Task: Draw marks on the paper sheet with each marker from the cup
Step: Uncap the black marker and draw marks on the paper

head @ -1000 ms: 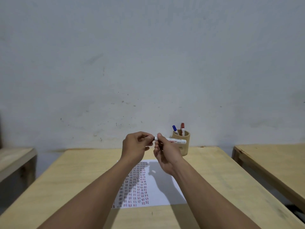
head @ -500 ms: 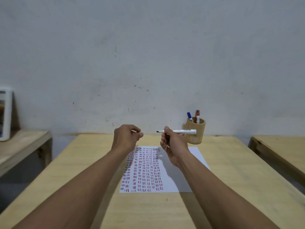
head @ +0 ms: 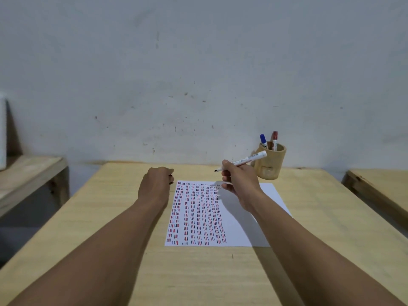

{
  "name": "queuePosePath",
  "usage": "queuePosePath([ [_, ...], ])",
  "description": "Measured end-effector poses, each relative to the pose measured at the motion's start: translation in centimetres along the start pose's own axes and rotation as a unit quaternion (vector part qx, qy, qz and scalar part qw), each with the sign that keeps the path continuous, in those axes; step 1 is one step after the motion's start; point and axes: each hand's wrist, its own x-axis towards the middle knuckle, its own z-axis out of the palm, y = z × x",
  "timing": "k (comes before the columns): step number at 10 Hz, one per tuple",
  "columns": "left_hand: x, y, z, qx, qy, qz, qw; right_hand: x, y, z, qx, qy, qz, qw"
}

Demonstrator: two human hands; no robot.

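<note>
A white paper sheet [head: 240, 228] lies on the wooden table [head: 110, 217]; several columns of short red, blue and black marks fill its left part. My right hand [head: 239, 184] hovers over the sheet's top edge, holding an uncapped white marker [head: 245, 160] with its black tip pointing left. My left hand [head: 155, 186] is closed just left of the sheet's top corner, and a small dark cap shows at its fingers. Behind my right hand stands a tan cup [head: 270, 163] with a blue-capped marker [head: 263, 140] and a red-capped marker [head: 274, 139].
A grey wall rises behind the table. A lower wooden bench [head: 26, 173] stands at the left with a white object [head: 2, 133] on it. Another wooden table [head: 379, 186] is at the right, across a gap.
My hands pulled apart, taking the cap off the marker. The left hand moved left and down with the cap. The right hand dropped toward the sheet's top with the bare-tipped marker.
</note>
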Motion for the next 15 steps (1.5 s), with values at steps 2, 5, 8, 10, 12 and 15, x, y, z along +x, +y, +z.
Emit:
queuePosePath([
  [2,-2.2,-0.8,-0.9,0.085,0.014,0.023,0.996,0.3,0.7,-0.9,-0.137,0.025,-0.086,0.986],
  [5,-4.2,-3.1,0.0,0.185,-0.098,0.055,0.976,1.2,3.5,-1.7,-0.302,0.078,-0.112,0.943],
  [8,-4.0,-3.5,0.3,0.199,-0.09,0.06,0.974,1.7,4.0,-1.8,-0.318,0.059,-0.121,0.938],
  [10,-4.0,-3.4,0.2,0.209,-0.091,0.063,0.972,1.7,4.0,-1.7,-0.327,0.055,-0.122,0.935],
  [12,-4.0,-3.4,0.2,0.212,-0.093,0.062,0.971,1.6,3.9,-1.6,-0.33,0.053,-0.123,0.935],
  [15,-4.2,-3.3,0.1,0.19,-0.091,0.054,0.976,1.6,3.9,-1.7,-0.334,0.056,-0.113,0.934],
])
